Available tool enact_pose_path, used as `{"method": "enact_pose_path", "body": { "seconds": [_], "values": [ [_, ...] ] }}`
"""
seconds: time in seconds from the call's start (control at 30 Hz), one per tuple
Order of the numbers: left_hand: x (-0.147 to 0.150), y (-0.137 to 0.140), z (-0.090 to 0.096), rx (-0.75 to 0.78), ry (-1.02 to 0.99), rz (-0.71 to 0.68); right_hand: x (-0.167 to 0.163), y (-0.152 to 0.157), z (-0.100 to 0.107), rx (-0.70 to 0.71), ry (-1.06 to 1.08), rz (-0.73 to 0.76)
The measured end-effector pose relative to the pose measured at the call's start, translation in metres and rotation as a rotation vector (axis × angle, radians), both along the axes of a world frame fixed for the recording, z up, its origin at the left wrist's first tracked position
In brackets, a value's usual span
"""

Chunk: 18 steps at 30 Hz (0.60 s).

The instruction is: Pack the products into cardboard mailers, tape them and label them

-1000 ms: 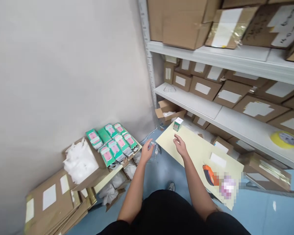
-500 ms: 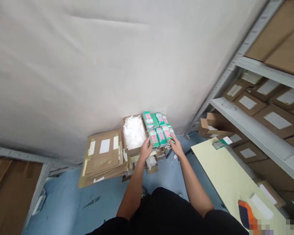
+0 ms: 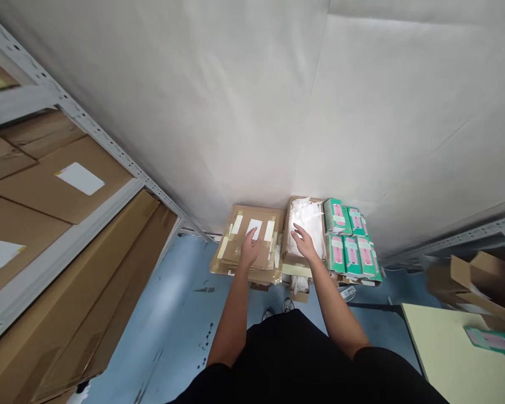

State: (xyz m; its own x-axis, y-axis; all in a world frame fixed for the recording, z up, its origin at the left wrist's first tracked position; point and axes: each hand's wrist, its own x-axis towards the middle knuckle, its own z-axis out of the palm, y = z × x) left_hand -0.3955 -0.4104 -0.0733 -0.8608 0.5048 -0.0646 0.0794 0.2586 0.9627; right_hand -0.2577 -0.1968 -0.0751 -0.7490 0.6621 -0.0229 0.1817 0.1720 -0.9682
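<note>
My left hand (image 3: pixel 249 248) is over the stack of flattened cardboard (image 3: pixel 263 261), fingers stretched out and holding nothing. Whether it touches the top sheet I cannot tell. To its right, my right hand (image 3: pixel 303 242) is open with thumb and fingers apart, in front of an open carton (image 3: pixel 288 224) filled with white, thin, crumpled-looking pieces (image 3: pixel 311 216). Nothing is in that hand either. Beside the carton, several green boxes with pink fronts (image 3: pixel 352 252) are grouped in rows.
Shelving (image 3: pixel 105 207) with large brown cartons (image 3: pixel 67 179) rises on the left. At the lower right, a pale yellow table (image 3: pixel 441 348) bears one green box (image 3: pixel 492 340), with an open carton (image 3: pixel 480 280) behind it. A grey-white wall covering (image 3: pixel 278 112) stands ahead.
My view has swung to the left. Both hands have left the green boxes, which stay in their group, and are now over the cardboard stack and beside the white-filled carton.
</note>
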Motion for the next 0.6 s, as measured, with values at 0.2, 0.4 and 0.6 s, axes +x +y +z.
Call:
{"method": "enact_pose_path", "body": {
  "seconds": [0.2, 0.4, 0.6],
  "values": [
    [-0.031, -0.023, -0.021, -0.124, -0.045, 0.036, -0.068, -0.008, -0.039, -0.05, -0.048, 0.119],
    [-0.061, -0.024, -0.051, -0.197, -0.073, 0.094, -0.089, -0.028, -0.084, -0.004, -0.185, 0.233],
    [-0.108, -0.029, -0.085, -0.307, -0.08, 0.153, -0.09, -0.049, -0.117, 0.027, -0.323, 0.266]
  ]
}}
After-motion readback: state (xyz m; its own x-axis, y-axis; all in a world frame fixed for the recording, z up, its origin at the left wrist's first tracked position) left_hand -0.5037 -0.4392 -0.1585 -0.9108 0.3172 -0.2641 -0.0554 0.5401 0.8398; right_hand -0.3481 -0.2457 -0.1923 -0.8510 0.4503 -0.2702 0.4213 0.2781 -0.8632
